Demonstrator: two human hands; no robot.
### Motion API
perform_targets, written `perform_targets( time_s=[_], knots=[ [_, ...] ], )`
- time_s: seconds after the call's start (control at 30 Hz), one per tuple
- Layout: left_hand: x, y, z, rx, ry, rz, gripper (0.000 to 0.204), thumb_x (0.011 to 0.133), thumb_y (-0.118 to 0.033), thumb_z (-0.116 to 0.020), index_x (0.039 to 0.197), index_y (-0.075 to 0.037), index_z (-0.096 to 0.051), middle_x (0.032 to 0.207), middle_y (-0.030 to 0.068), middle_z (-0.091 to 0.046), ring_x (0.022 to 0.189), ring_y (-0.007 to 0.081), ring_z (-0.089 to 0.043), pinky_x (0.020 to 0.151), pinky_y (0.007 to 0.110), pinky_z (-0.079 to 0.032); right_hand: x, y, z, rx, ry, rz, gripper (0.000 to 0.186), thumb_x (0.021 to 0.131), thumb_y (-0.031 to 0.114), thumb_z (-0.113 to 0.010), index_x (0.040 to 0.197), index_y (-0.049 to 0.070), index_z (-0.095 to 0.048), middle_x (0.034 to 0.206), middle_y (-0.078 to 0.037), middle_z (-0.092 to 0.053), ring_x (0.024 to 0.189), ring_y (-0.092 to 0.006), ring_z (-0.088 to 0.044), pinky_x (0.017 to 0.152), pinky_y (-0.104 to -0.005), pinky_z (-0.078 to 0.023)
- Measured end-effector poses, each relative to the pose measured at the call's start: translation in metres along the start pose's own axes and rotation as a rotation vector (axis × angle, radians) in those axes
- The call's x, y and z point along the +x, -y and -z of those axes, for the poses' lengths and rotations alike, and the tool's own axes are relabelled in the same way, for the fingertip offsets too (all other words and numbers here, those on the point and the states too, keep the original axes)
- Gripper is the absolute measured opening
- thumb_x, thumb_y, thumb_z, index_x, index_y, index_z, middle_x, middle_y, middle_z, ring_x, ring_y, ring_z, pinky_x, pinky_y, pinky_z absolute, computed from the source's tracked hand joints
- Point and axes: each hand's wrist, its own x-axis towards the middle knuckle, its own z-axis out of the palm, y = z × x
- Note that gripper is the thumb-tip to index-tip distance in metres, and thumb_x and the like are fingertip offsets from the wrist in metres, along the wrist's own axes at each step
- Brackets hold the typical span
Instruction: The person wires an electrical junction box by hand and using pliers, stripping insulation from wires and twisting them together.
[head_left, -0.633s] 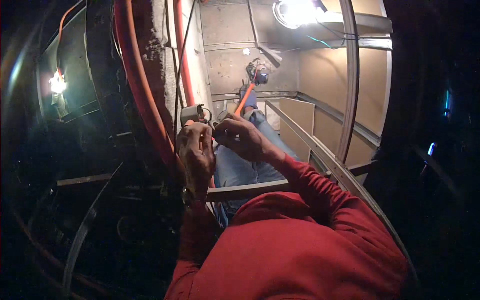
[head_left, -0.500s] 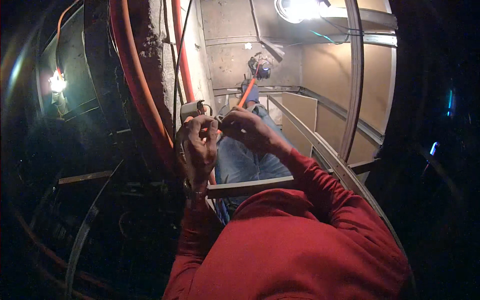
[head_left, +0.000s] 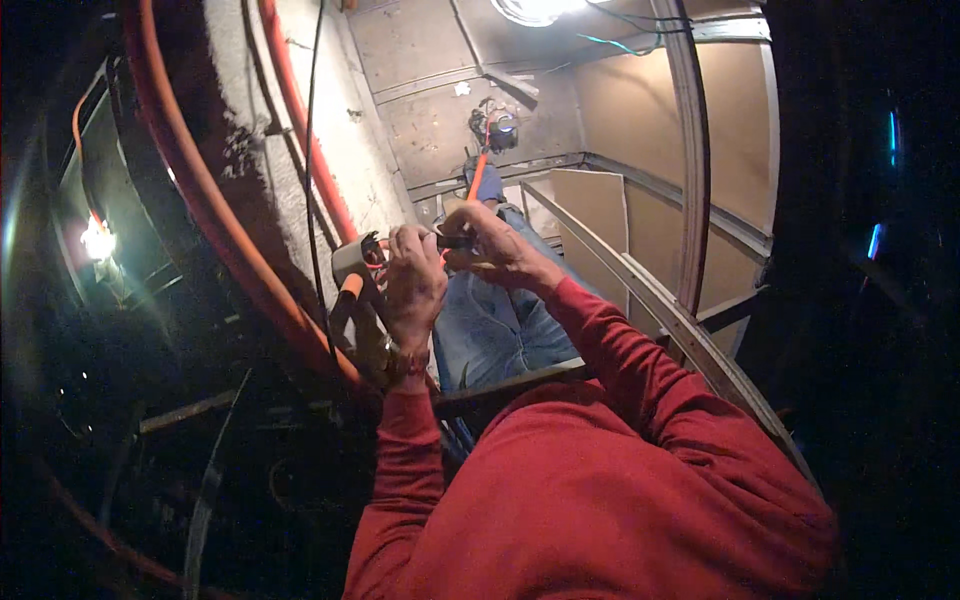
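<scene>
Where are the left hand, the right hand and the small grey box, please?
Left hand (head_left: 416, 286), head view: back of the hand.
Right hand (head_left: 506, 256), head view: back of the hand.
Small grey box (head_left: 347, 257), head view: its pale outer face.

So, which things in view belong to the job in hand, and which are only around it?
Seemingly the job:
dark slim thing in right hand
grey box beside left hand

Seemingly just around:
glowing lamp, far left
brown panels

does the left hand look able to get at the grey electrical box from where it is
Probably yes: the left hand is close beside the grey electrical box, with only thin wires visible between them.
</scene>
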Motion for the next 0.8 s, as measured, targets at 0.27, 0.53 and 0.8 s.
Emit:
perform_targets(
  time_s=[0.27, 0.53, 0.8],
  knots=[
    [0.072, 0.067, -0.117, -0.598, 0.07, 0.536, 0.024, 0.091, -0.015, -0.059, 0.077, 0.004, -0.064, 0.071, 0.0207, -0.068, 0.068, 0.0298, -0.069, 0.062, 0.042, -0.05, 0.032, -0.078, 0.003, -0.087, -0.406, 0.074, 0.034, 0.092, 0.008, -0.067, 0.125, 0.011, -0.061, 0.107, -0.013, -0.059, 0.098, -0.0319, -0.065, 0.084, -0.0389, -0.054],
    [0.118, 0.087, -0.192, -0.618, 0.503, 1.061, 0.028, 0.09, -0.028, -0.053, 0.072, -0.008, -0.061, 0.058, 0.0072, -0.059, 0.04, 0.0164, -0.05, 0.035, 0.033, -0.03, 0.039, -0.159, 0.03, -0.202, -0.217, -0.121, 0.047, 0.085, 0.001, -0.071, 0.128, 0.018, -0.061, 0.104, -0.016, -0.059, 0.095, -0.0369, -0.063, 0.079, -0.0417, -0.054],
    [0.171, 0.121, -0.248, -0.874, 0.571, 1.194, 0.007, 0.088, -0.01, -0.057, 0.086, -0.004, -0.06, 0.068, 0.0037, -0.058, 0.047, 0.0103, -0.047, 0.038, 0.025, -0.034, 0.065, -0.224, 0.035, -0.15, -0.145, -0.327, 0.065, 0.083, 0.008, -0.075, 0.141, 0.017, -0.047, 0.109, -0.019, -0.052, 0.099, -0.0343, -0.062, 0.086, -0.0403, -0.053]
  ],
)
